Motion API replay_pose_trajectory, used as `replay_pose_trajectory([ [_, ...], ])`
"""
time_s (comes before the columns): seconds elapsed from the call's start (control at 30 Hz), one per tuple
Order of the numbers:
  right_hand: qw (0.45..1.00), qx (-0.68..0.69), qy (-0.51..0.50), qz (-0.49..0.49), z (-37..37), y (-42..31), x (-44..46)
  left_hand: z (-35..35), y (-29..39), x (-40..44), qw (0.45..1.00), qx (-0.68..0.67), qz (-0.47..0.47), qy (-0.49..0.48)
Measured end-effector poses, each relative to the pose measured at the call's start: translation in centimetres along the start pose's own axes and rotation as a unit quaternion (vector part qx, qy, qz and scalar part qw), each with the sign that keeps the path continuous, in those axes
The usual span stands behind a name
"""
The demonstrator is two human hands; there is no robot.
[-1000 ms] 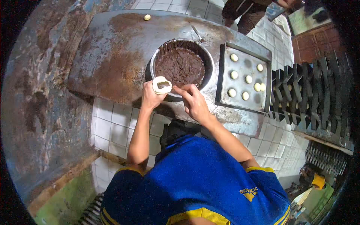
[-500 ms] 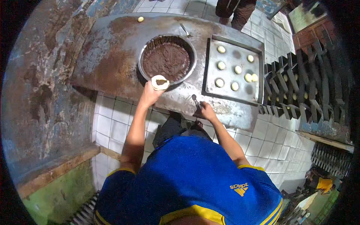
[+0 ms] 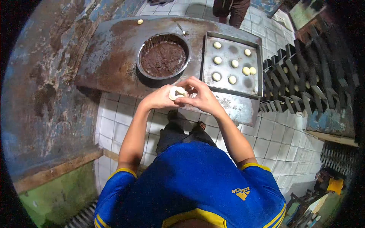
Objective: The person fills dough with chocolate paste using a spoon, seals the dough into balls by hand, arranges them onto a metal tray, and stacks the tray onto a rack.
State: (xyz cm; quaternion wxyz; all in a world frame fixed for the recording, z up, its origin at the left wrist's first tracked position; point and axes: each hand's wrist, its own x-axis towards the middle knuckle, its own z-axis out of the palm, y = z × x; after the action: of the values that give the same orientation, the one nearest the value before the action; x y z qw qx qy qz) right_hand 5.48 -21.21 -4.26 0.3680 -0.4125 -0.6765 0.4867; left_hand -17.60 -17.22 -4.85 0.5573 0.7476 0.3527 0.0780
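My left hand [image 3: 157, 98] is wrapped round a pale piece of dough [image 3: 173, 95], which is cupped open at the top with a dark hollow in it. From the right, my right hand [image 3: 201, 98] curves in, thumb and fingertips pinching the dough's rim. Just beyond both hands stands a round metal bowl [image 3: 140, 65] of thick dark brown filling [image 3: 163, 59]. The spoon seen earlier by my right hand does not show now.
Right of the bowl, a square metal baking tray [image 3: 232, 90] bears several pale dough balls [image 3: 234, 64], two touching. One more dough ball [image 3: 140, 22] and a utensil [image 3: 180, 28] lie on the worn table's [image 3: 102, 53] far side. Stacked trays [image 3: 292, 76] stand right; a person's legs [image 3: 230, 11] show beyond.
My right hand has left the spoon at the table's front edge and come up to the dough. My left hand has brought the dough right and nearer to me, away from the bowl's rim.
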Motion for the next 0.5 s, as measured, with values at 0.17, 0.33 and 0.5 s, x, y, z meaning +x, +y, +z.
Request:
replay_pose_trajectory([
  [0.17,0.988,0.119,0.095,0.035,0.1,-1.3,-1.4,0.2,2.4,-1.5,0.977,-0.197,0.074,0.019],
  [0.33,0.987,0.121,0.097,0.044,1.1,-7.8,-1.2,-0.6,0.0,-1.5,0.943,-0.303,0.049,0.128],
  [0.5,0.931,-0.327,0.072,-0.144,3.7,-9.6,2.4,-1.6,1.2,-3.4,0.927,-0.331,0.046,0.171],
])
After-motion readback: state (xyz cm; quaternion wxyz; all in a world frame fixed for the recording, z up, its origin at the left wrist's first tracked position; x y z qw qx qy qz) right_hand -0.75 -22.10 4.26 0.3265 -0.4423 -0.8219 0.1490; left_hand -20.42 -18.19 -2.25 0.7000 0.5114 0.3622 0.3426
